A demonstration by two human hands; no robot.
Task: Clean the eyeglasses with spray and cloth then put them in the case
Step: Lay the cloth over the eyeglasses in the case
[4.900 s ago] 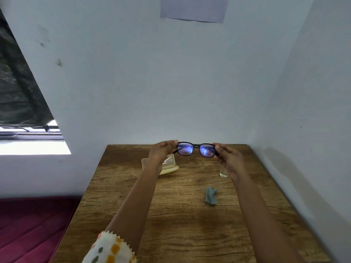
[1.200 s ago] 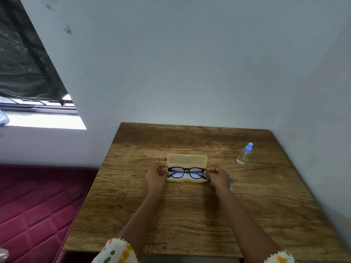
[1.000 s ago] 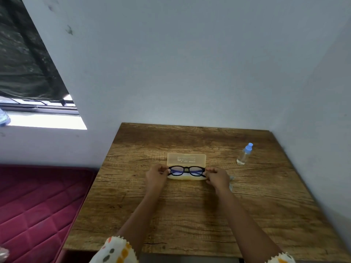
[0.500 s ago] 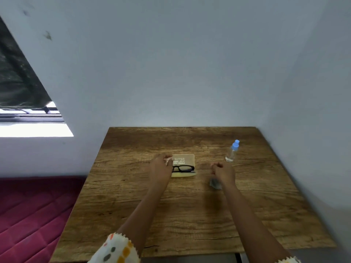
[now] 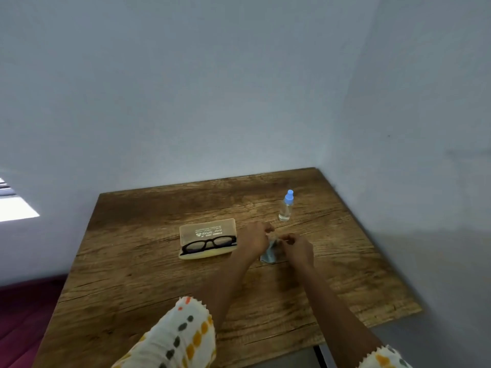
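Black-framed eyeglasses [image 5: 208, 244] lie folded in the open, translucent yellow case [image 5: 186, 235] at the table's middle, its lid tilted back. Just right of the case lies a small grey-blue cloth [image 5: 269, 254], crumpled, with its upper end lifted between my hands. My left hand [image 5: 253, 239] is at the cloth's left edge with fingers curled toward it. My right hand [image 5: 297, 248] pinches the cloth's right side. A small clear spray bottle [image 5: 286, 207] with a blue cap stands upright behind my hands.
The wooden table [image 5: 132, 288] stands in a corner, with white walls behind it and to its right. A dark red mattress [image 5: 24, 314] lies left of the table. A bright window ledge [image 5: 16, 208] is at far left.
Both hands let go of the eyeglasses, which now lie in the case. My right hand went to the cloth, and my left hand then left the case and joined it there.
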